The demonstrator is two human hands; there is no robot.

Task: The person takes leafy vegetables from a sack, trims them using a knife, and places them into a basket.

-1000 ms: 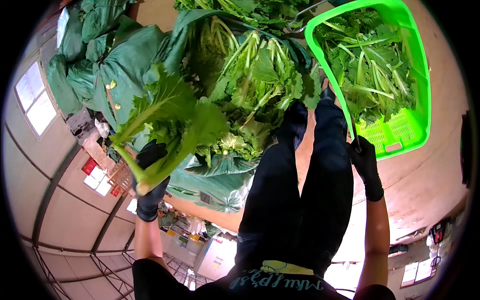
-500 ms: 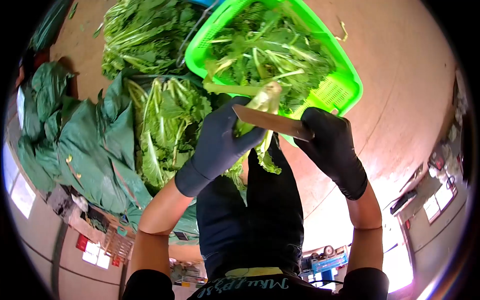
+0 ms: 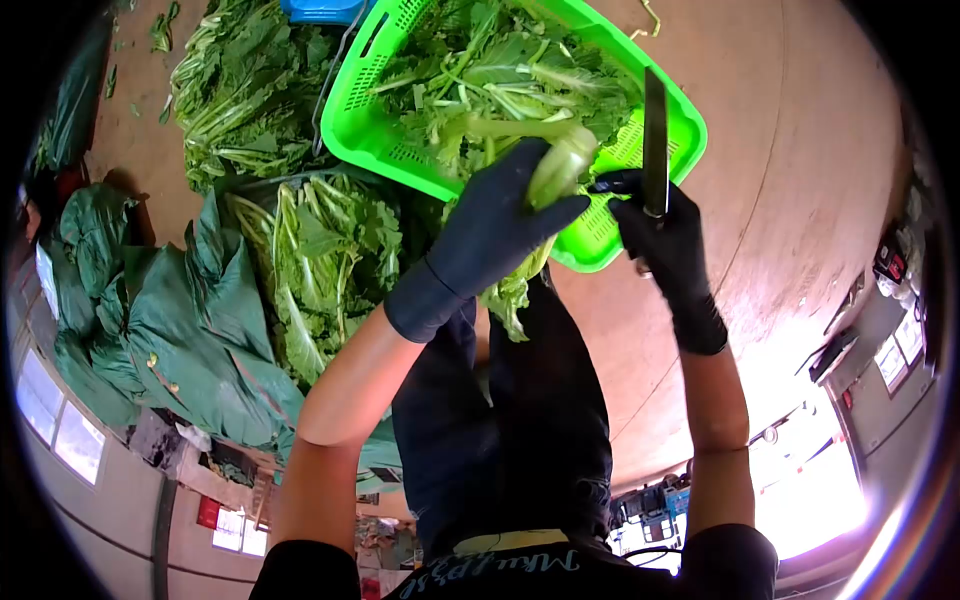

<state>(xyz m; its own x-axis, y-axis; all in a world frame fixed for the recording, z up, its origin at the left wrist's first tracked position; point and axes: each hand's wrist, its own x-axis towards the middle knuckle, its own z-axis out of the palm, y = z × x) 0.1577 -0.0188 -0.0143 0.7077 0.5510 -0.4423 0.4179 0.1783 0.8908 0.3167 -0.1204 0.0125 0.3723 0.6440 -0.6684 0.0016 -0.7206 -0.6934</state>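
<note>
My left hand (image 3: 490, 225), in a black glove, is wrapped round the pale stem of a leafy green vegetable (image 3: 563, 165), its cut end pointing up and some leaves hanging below. To its right, my gloved right hand (image 3: 665, 235) grips a knife (image 3: 655, 140) whose blade stands upright, a little apart from the stem. One finger of that hand reaches toward the stem; whether it touches is unclear. Beyond both hands is a bright green basket (image 3: 350, 125) holding loose leaves and stalks (image 3: 510, 75).
Leafy greens (image 3: 325, 260) lie in an opened green sack (image 3: 190, 330) at the left. Another pile of greens (image 3: 245, 90) is on the floor (image 3: 760, 230) behind it. Part of a blue container (image 3: 322, 10) shows at the top. My legs are below the basket.
Over the last second my left hand brought the vegetable from the left to the basket's near side. The knife, lately across the stem, has swung upright and away to the right.
</note>
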